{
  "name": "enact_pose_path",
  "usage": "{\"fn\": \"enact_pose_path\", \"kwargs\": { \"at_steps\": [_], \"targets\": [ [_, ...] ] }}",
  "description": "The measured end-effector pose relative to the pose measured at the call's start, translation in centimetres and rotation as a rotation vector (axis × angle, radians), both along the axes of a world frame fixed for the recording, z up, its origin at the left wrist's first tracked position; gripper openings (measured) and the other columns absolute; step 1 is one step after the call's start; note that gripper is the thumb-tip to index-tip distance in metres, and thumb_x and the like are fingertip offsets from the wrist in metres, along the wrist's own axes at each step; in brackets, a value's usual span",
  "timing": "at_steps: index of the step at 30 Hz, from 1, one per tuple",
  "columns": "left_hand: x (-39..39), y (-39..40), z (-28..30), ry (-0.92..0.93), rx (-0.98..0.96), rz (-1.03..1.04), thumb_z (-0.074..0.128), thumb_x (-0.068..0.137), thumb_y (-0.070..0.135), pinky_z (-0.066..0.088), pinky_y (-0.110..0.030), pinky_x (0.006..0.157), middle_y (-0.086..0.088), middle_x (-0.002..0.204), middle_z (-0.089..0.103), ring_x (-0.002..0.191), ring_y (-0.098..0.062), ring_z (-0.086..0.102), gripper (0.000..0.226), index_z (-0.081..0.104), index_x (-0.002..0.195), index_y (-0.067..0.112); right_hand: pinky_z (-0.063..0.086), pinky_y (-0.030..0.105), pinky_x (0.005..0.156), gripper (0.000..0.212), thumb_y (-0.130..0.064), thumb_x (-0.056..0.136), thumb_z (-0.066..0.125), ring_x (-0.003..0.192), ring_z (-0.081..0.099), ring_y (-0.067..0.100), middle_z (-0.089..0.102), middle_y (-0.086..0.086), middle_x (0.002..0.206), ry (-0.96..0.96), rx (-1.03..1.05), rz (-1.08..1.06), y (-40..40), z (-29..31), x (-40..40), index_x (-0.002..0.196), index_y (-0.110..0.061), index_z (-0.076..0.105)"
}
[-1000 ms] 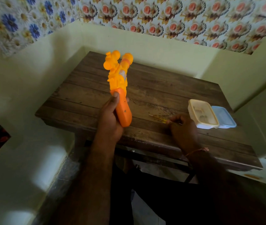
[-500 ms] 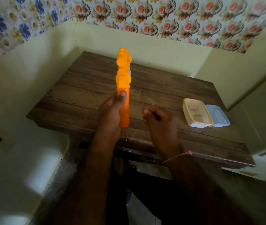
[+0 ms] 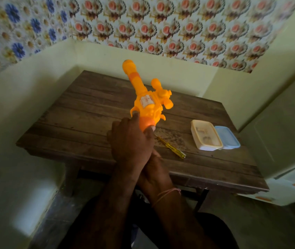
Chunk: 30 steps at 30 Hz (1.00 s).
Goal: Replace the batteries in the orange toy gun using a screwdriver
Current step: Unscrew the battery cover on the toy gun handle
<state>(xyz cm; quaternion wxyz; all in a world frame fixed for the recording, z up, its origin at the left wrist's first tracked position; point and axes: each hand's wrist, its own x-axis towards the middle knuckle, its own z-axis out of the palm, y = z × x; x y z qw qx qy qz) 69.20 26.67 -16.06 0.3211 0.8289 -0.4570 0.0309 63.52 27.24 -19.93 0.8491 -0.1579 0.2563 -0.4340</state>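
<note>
Nearest you, your right hand (image 3: 154, 174) sits low at the desk's front edge, tucked under and behind your left, a thin thread band around its wrist. Most of it is hidden, so you cannot tell whether its fingers are curled around the bottom of the grip or just resting against it; it looks like it is steadying the toy from below.

Your left hand (image 3: 131, 141) is wrapped around the handle of the toy gun (image 3: 147, 103), fingers pressed closed on the grip with the thumb up along its right side. You hold the gun up off the desk (image 3: 74, 126), barrel pointing away and tilted to the left. That suits a look over the body for the battery cover and its screw, which you cannot make out from here.

Just right of your hands the screwdriver (image 3: 171, 147), with its clear yellow handle, lies flat on the desk, untouched, within easy reach of your right hand. No cover is open yet, so the job seems to be at its start.

Farther right, a cream box (image 3: 206, 134) stands open on the desk, its pale blue lid (image 3: 227, 137) lying just beside it and touching. A few small pale bits lie inside; they are too dim to tell whether they are batteries.
</note>
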Motion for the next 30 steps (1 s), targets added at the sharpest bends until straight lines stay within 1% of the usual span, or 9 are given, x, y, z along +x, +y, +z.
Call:
{"fn": "enact_pose_path", "kwargs": {
  "at_steps": [4, 6, 8, 9, 11, 14, 17, 24, 30],
  "targets": [
    [0.1, 0.0, 0.0, -0.007, 0.028, 0.002, 0.052, 0.089, 0.055, 0.040, -0.043, 0.088, -0.011, 0.117, 0.062, 0.113, -0.034, 0.051, 0.063, 0.044, 0.141, 0.021, 0.050, 0.043, 0.093, 0.046, -0.020, 0.094, 0.046, 0.106, 0.061, 0.034, 0.059, 0.023, 0.122, -0.054, 0.045, 0.068, -0.2, 0.1, -0.2, 0.135, 0.001, 0.049],
    [0.1, 0.0, -0.1, -0.016, 0.036, 0.008, 0.051, 0.089, 0.055, 0.040, -0.043, 0.088, -0.010, 0.116, 0.062, 0.113, -0.033, 0.050, 0.062, 0.044, 0.140, 0.021, 0.057, 0.038, 0.079, 0.038, -0.022, 0.099, 0.039, 0.093, 0.068, 0.031, 0.067, 0.020, 0.108, -0.066, 0.048, 0.095, -0.4, -0.3, -0.3, 0.120, 0.000, 0.061],
    [0.1, 0.0, -0.2, -0.039, 0.061, 0.017, 0.051, 0.089, 0.055, 0.039, -0.043, 0.088, -0.010, 0.117, 0.062, 0.113, -0.033, 0.050, 0.062, 0.043, 0.140, 0.021, 0.059, 0.035, 0.066, 0.042, -0.021, 0.101, 0.035, 0.079, 0.071, 0.029, 0.071, 0.018, 0.094, -0.080, 0.050, 0.107, -0.3, -0.5, -0.3, 0.099, -0.002, 0.072],
    [0.1, 0.1, -0.2, -0.045, 0.072, 0.024, 0.050, 0.089, 0.055, 0.039, -0.043, 0.088, -0.010, 0.118, 0.062, 0.113, -0.033, 0.050, 0.063, 0.042, 0.140, 0.021, 0.059, 0.034, 0.064, 0.042, -0.020, 0.101, 0.035, 0.076, 0.071, 0.028, 0.072, 0.018, 0.091, -0.085, 0.040, 0.104, -0.2, -0.4, -0.3, 0.097, -0.002, 0.073],
    [0.0, 0.1, -0.2, -0.046, 0.070, 0.031, 0.050, 0.089, 0.055, 0.039, -0.043, 0.089, -0.011, 0.118, 0.062, 0.114, -0.033, 0.050, 0.063, 0.042, 0.140, 0.020, 0.059, 0.034, 0.066, 0.034, -0.020, 0.098, 0.040, 0.079, 0.070, 0.028, 0.071, 0.018, 0.094, -0.072, 0.017, 0.103, -0.3, -0.5, -0.2, 0.107, -0.001, 0.066],
    [0.0, 0.1, -0.2, -0.054, 0.062, 0.031, 0.050, 0.089, 0.055, 0.038, -0.043, 0.090, -0.011, 0.118, 0.062, 0.113, -0.033, 0.050, 0.063, 0.042, 0.141, 0.020, 0.057, 0.035, 0.071, 0.036, -0.020, 0.090, 0.049, 0.086, 0.068, 0.029, 0.068, 0.018, 0.101, -0.020, -0.001, 0.103, -0.5, -0.7, 0.0, 0.119, -0.001, 0.059],
    [-0.1, 0.1, -0.2, -0.062, 0.060, 0.029, 0.051, 0.089, 0.055, 0.038, -0.044, 0.090, -0.011, 0.118, 0.061, 0.114, -0.033, 0.050, 0.062, 0.043, 0.140, 0.020, 0.057, 0.034, 0.071, 0.033, -0.020, 0.086, 0.051, 0.084, 0.068, 0.028, 0.069, 0.017, 0.098, -0.020, -0.015, 0.131, -0.6, -0.5, -0.1, 0.111, -0.001, 0.063],
    [-0.3, 0.2, 0.1, -0.078, 0.047, 0.033, 0.052, 0.090, 0.055, 0.036, -0.043, 0.090, -0.010, 0.120, 0.061, 0.115, -0.032, 0.050, 0.061, 0.042, 0.139, 0.021, 0.058, 0.036, 0.072, 0.034, -0.022, 0.089, 0.048, 0.086, 0.069, 0.028, 0.068, 0.017, 0.102, -0.082, 0.000, 0.177, -0.3, 0.0, -0.3, 0.112, -0.002, 0.063],
    [-0.2, 0.2, 0.1, -0.078, 0.042, 0.031, 0.053, 0.089, 0.055, 0.036, -0.043, 0.090, -0.010, 0.119, 0.062, 0.114, -0.032, 0.050, 0.061, 0.043, 0.139, 0.021, 0.059, 0.036, 0.066, 0.034, -0.023, 0.092, 0.045, 0.080, 0.070, 0.029, 0.069, 0.018, 0.097, -0.132, 0.049, 0.197, -0.1, 0.3, -0.4, 0.109, -0.001, 0.064]
  ]
}}
